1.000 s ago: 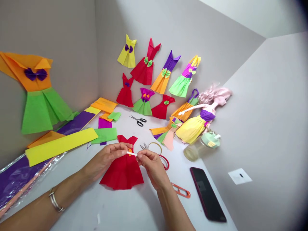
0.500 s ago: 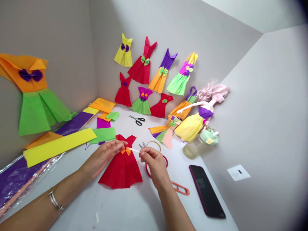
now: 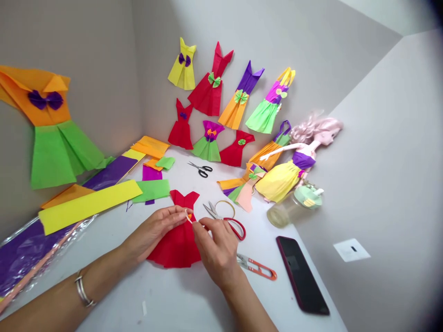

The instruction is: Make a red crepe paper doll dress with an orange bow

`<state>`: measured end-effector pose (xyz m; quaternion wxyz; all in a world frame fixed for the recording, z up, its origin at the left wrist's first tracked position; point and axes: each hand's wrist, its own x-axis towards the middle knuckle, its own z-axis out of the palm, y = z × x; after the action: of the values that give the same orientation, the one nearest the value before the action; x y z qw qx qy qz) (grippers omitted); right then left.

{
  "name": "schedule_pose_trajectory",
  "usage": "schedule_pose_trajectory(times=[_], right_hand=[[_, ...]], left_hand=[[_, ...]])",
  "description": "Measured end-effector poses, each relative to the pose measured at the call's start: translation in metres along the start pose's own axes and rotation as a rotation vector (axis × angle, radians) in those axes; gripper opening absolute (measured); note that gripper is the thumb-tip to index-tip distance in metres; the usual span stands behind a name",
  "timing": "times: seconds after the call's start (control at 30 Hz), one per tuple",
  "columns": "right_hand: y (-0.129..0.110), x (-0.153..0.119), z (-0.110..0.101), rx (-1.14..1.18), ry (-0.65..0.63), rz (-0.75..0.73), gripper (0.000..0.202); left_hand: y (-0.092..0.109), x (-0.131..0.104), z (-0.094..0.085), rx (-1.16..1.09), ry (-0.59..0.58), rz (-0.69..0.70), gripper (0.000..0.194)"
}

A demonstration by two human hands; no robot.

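A red paper dress (image 3: pixel 173 251) lies on the table under both hands, its pointed top facing away from me. Above its waist my left hand (image 3: pixel 157 229) is closed, fingertips pinching one end of a thin white strip (image 3: pixel 188 218). The strip bends in a short curve toward my right hand (image 3: pixel 219 249), whose thumb and finger grip its other end. Only a little of the orange bow (image 3: pixel 190 216) at the waist shows between my fingers. Beside my right hand lie red-handled scissors (image 3: pixel 238 228), partly open, and orange thread snips (image 3: pixel 261 269).
Folded yellow paper (image 3: pixel 90 206) and plastic-wrapped purple sheets (image 3: pixel 20 251) lie on the left. Black scissors (image 3: pixel 200 169) rest farther back. On the right are a phone (image 3: pixel 302 275), a tipped jar (image 3: pixel 282 213) and a doll (image 3: pixel 294 170). Several paper dresses hang on the walls.
My right hand has moved left to meet the left fingertips. The strip, straight before, is now bent between both hands, and the bow is mostly covered. The view has shifted slightly.
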<state>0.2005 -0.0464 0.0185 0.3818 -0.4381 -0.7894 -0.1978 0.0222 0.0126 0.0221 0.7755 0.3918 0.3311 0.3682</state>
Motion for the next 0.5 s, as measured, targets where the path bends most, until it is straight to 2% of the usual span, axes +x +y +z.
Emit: schedule_pose_trajectory(times=[0.2, 0.27, 0.33, 0.43, 0.5], right_hand=[[-0.001, 0.006, -0.001, -0.038, -0.055, -0.027, 0.019], [-0.001, 0.009, -0.001, -0.026, -0.063, -0.005, 0.016], [-0.002, 0.012, -0.002, 0.006, -0.081, 0.014, 0.025], [-0.003, 0.015, -0.009, 0.04, -0.092, 0.035, 0.025], [-0.003, 0.014, -0.015, 0.055, -0.076, 0.046, 0.021]], left_hand=[[-0.001, 0.002, -0.003, 0.016, -0.005, 0.017, 0.016], [0.001, 0.003, -0.007, 0.029, 0.031, 0.06, 0.018], [0.007, 0.008, -0.014, 0.028, 0.105, 0.142, 0.018], [0.031, 0.023, -0.031, -0.058, 0.233, 0.298, 0.012], [0.058, 0.038, -0.043, -0.143, 0.302, 0.408, 0.01]])
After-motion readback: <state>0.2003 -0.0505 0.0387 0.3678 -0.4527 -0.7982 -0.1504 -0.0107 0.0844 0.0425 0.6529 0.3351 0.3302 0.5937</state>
